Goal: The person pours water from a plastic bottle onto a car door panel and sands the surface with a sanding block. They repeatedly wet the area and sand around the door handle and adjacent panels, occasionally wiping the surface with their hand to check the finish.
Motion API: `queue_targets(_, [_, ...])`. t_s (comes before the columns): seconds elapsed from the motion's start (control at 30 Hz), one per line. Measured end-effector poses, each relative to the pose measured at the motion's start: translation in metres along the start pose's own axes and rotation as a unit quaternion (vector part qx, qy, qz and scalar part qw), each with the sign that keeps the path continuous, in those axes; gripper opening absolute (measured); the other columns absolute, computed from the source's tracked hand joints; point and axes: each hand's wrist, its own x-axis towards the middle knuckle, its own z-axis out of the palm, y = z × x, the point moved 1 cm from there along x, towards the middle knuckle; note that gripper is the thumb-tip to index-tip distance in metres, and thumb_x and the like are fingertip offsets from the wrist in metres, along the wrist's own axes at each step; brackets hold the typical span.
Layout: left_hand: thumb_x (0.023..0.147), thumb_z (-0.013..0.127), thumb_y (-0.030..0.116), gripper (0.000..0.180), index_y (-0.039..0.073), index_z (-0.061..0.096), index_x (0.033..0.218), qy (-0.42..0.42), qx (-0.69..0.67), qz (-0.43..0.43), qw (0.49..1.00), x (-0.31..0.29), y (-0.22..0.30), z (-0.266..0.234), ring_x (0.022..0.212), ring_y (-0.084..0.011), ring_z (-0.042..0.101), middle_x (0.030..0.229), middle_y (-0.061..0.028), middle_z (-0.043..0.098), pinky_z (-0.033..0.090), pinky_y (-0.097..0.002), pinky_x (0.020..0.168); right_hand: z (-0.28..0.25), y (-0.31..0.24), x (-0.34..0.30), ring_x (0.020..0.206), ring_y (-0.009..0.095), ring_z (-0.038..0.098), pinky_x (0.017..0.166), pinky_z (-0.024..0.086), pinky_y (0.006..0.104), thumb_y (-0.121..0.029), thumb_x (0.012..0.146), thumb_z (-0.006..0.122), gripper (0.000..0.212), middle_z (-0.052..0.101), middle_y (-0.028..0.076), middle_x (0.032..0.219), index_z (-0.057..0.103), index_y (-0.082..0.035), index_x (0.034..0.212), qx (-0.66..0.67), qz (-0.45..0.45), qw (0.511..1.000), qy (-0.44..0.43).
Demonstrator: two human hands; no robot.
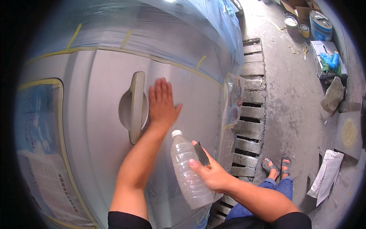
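My left hand (pixel 163 103) lies flat with its fingers stretched out on a grey vehicle door panel (pixel 110 87). Just left of it is the long upright door handle (pixel 137 108), set over a round recess. In my right hand (pixel 209 173) is a clear plastic bottle (pixel 187 164) with a white cap, tilted in front of the panel. A dark, thin sheet-like piece (pixel 201 153) is also held there, between the fingers and the bottle. Part of the right fingers is hidden behind the bottle.
Blue plastic film (pixel 167 34) and yellow tape (pixel 202 61) edge the panel; newspaper (pixel 42 152) covers the left section. A slatted drain grate (pixel 249 110) runs along the floor. At right are cans (pixel 291 23), scissors (pixel 304 51), a white box (pixel 324 49) and a newspaper sheet (pixel 327 175).
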Motion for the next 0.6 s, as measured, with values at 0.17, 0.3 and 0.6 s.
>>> queue_targets(0.17, [0.092, 0.043, 0.06, 0.088, -0.002, 0.021, 0.15, 0.025, 0.046, -0.017, 0.998, 0.054, -0.001, -0.01, 0.15, -0.0316, 0.005, 0.16, -0.0186, 0.012, 0.002, -0.0483, 0.12, -0.006, -0.009, 0.002, 0.125, 0.02, 0.045, 0.105, 0.037, 0.0325, -0.032, 0.101, 0.052, 0.074, 0.037, 0.017, 0.148, 0.01, -0.006, 0.155, -0.078, -0.088, 0.993, 0.0])
queue_targets(0.3, [0.093, 0.043, 0.059, 0.086, -0.001, 0.022, 0.151, -0.001, 0.066, 0.096, 0.993, 0.051, 0.031, 0.025, 0.15, -0.0292, 0.005, 0.161, -0.0157, 0.012, 0.003, -0.0463, 0.12, -0.02, 0.012, 0.0, 0.128, 0.019, 0.044, 0.106, 0.036, 0.033, -0.031, 0.101, 0.053, 0.074, 0.034, 0.018, 0.151, 0.01, -0.006, 0.155, -0.083, -0.057, 0.995, -0.004])
queue_targets(0.6, [0.093, 0.042, 0.059, 0.086, -0.001, 0.021, 0.151, -0.029, 0.032, 0.053, 0.998, 0.006, 0.009, -0.002, 0.15, -0.0292, 0.005, 0.161, -0.0158, 0.012, 0.003, -0.0454, 0.12, -0.021, 0.031, -0.016, 0.137, 0.026, 0.037, 0.111, 0.03, 0.0357, -0.036, 0.101, 0.051, 0.075, 0.031, 0.02, 0.153, 0.01, -0.006, 0.155, -0.052, 0.032, 0.998, -0.034])
